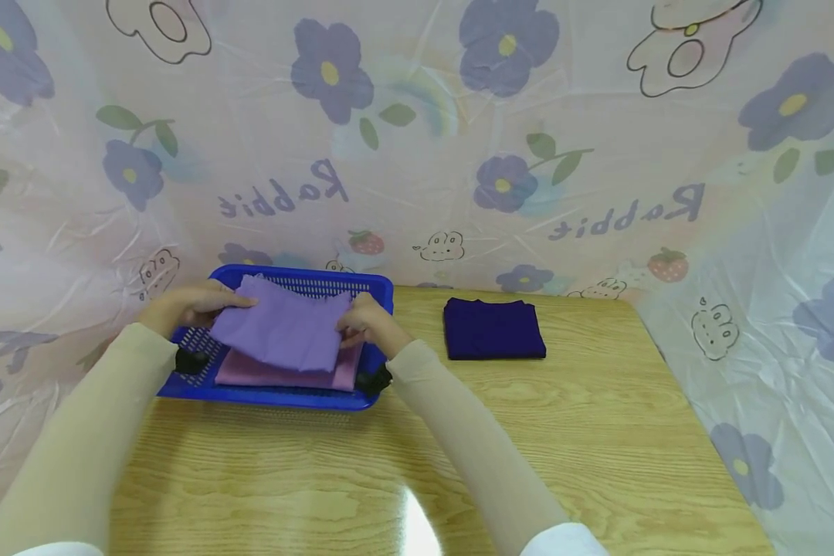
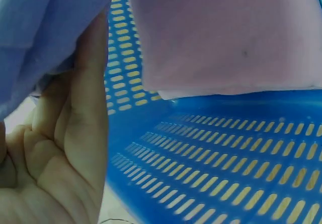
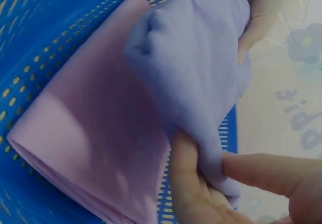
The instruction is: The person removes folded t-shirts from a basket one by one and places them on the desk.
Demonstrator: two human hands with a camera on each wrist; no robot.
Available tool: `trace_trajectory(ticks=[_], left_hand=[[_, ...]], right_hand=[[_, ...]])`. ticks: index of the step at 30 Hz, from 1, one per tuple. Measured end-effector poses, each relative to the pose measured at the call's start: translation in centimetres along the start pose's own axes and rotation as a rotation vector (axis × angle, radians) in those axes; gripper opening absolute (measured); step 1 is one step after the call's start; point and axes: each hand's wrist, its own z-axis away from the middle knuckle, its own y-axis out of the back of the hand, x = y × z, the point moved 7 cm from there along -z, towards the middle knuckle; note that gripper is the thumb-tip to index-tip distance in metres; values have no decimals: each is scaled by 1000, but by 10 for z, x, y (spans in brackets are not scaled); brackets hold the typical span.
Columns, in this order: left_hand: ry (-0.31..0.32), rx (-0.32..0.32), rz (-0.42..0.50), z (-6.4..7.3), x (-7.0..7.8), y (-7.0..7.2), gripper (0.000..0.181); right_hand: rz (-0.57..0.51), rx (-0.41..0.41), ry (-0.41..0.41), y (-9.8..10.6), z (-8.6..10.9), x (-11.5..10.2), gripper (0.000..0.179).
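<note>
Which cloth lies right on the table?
The dark purple cloth, right of the basket; the pink cloth lies inside it, and the light purple cloth is held above.

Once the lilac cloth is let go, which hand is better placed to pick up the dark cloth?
Probably the right hand: it is nearer the dark cloth, which lies on the table right of the basket. The left hand, also gripping the lilac cloth, is farther.

From above, the head camera faces a blue rectangular plastic basket (image 1: 271, 399); wrist cameras peer closely inside, sharing folded pink cloth (image 3: 95, 108).
</note>
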Motion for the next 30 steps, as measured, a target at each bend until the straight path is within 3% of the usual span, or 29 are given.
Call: trace_trajectory(ticks=[4, 8, 18, 30], left_hand=[[-12, -3, 71, 9, 7, -2, 43], [-38, 19, 69, 17, 15, -3, 49], [-62, 30, 106, 25, 27, -10, 36], [-134, 51, 149, 35, 47, -26, 37]], right_hand=[[-28, -23, 18, 5, 4, -7, 73], [-32, -31, 37, 15, 7, -10, 76], [-71, -58, 91, 29, 21, -16, 74], [-102, -72, 88, 56, 37, -18, 59]])
